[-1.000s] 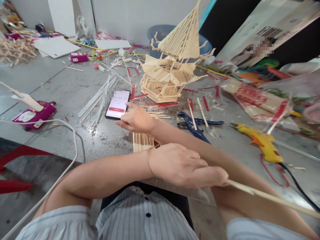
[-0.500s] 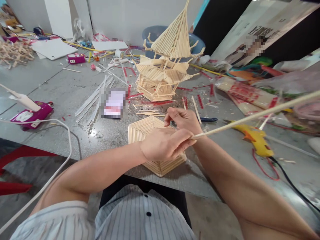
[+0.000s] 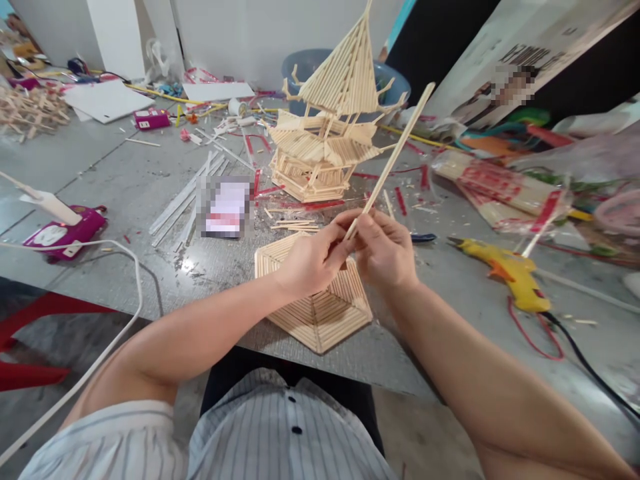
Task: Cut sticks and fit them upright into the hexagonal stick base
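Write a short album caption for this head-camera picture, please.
Both hands, left hand and right hand, pinch one long wooden stick above a hexagonal stick panel.

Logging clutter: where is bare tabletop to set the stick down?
Bare patches: left of the hexagonal panel toward the white cable, and between right hand and glue gun. Crowded around the stick pagoda and phone.

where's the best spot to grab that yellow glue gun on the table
Grip the yellow glue gun by its thick handle end near the black cord, coming from above. It lies flat on the table with its nozzle pointing left, so the handle is clear of it.
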A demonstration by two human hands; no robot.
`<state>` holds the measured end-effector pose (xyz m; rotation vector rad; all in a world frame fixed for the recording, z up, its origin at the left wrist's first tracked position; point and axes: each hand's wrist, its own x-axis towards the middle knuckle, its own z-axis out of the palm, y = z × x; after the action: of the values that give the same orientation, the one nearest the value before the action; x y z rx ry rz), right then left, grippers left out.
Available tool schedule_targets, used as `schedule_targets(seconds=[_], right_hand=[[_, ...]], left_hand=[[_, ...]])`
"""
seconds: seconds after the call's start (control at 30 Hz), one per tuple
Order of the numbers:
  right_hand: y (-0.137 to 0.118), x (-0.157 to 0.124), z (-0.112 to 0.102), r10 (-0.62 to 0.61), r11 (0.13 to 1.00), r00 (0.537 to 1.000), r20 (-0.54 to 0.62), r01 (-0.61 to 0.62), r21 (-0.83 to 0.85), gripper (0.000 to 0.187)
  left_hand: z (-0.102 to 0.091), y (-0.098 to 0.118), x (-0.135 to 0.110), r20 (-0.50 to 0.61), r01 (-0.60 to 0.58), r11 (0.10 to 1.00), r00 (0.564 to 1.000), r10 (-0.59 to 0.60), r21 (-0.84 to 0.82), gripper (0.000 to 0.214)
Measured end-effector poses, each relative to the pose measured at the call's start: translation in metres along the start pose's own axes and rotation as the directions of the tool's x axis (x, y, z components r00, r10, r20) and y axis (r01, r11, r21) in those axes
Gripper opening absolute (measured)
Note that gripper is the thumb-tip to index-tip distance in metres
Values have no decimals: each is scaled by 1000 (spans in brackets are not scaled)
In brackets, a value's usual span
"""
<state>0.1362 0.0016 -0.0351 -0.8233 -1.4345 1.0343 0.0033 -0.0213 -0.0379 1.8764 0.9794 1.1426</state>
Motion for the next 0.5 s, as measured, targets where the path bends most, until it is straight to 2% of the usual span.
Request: schedule_targets(seconds=[0.07, 0.2, 0.4, 0.5], right_hand=[[-1, -1, 2, 6, 1000, 1000, 3, -6, 21, 24], [-3, -1, 8, 95, 991, 995, -6, -94, 97, 30], [-1, 0, 10, 192, 974, 981, 4, -191, 124, 34], [3, 1, 8, 161, 985, 987, 11, -161, 60, 33]], left_hand=[[1, -2, 2, -6, 27, 997, 1000, -28, -68, 27], [2, -3, 5, -1, 83, 979, 996, -85, -188, 24], [-1, -2, 11, 161, 247, 886, 967, -198, -392, 20], [-3, -2, 14, 195, 301, 867, 951, -241, -397, 20]])
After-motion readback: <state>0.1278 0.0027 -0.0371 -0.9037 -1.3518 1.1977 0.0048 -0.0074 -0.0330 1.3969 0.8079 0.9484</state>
